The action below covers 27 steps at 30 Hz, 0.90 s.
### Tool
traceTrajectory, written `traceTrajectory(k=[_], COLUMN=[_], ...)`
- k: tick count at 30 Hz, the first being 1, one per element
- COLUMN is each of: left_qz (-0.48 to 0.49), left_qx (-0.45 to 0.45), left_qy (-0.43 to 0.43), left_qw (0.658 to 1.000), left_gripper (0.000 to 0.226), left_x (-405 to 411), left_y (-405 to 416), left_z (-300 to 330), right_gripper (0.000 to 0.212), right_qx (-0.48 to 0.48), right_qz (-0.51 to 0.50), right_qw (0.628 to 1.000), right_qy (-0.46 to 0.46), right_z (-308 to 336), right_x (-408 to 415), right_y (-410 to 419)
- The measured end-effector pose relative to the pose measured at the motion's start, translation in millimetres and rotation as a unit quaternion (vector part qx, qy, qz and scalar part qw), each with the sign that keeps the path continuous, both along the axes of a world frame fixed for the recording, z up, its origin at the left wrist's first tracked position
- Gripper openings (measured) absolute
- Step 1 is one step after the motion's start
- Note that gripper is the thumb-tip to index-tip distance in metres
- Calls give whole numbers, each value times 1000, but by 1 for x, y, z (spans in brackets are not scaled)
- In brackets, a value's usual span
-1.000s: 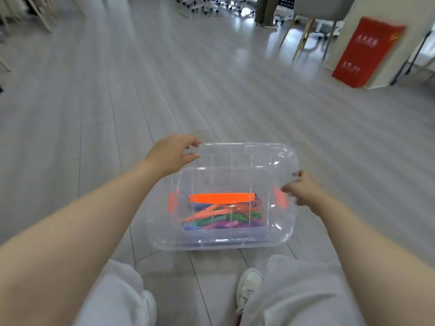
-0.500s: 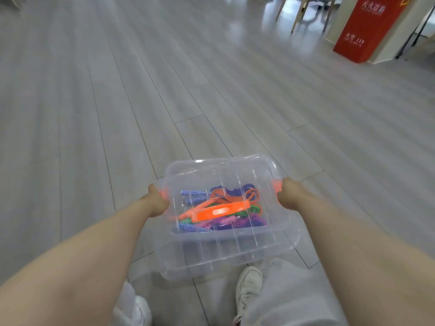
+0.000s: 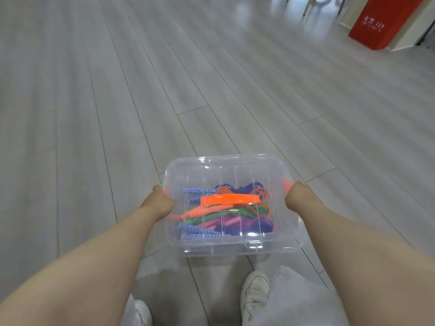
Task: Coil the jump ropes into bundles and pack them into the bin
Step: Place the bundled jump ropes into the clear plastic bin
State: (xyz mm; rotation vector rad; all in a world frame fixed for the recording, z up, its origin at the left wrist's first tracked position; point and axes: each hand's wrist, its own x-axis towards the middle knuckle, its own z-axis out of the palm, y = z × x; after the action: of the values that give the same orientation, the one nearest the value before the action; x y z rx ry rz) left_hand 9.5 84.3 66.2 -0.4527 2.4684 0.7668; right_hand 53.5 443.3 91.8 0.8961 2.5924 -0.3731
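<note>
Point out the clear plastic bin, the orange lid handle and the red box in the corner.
Clear plastic bin (image 3: pixel 235 249): head view, near wall.
Orange lid handle (image 3: pixel 229 199): head view, middle of the bar.
Red box (image 3: pixel 381 22): head view, front face.

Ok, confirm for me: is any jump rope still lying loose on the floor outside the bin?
No, the coloured jump ropes all lie inside the clear bin; only bare floor surrounds it.
</note>
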Motion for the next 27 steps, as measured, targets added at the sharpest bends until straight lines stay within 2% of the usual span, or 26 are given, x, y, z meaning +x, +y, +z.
traceTrajectory(k=[6, 15, 19, 24, 27], left_qz=[-6, 87, 79, 82, 137], left_qx=[17, 60, 105, 109, 116], left_qy=[40, 21, -4, -14, -61], left_qw=[999, 994, 991, 991, 982], left_gripper=[31, 63, 62, 66, 77], left_x=[2, 3, 7, 7, 7], left_y=[-4, -16, -15, -8, -13], left_z=[-7, -8, -8, -8, -13], right_gripper=[31, 52, 48, 58, 71], right_qx=[-21, -139, -153, -141, -146], right_qz=[-12, -11, -19, -37, -113], right_qw=[999, 989, 986, 988, 982], right_qy=[36, 48, 59, 56, 47], right_z=[-9, -9, -13, -19, -24], right_x=[-2, -1, 7, 6, 7], right_y=[10, 14, 21, 24, 25])
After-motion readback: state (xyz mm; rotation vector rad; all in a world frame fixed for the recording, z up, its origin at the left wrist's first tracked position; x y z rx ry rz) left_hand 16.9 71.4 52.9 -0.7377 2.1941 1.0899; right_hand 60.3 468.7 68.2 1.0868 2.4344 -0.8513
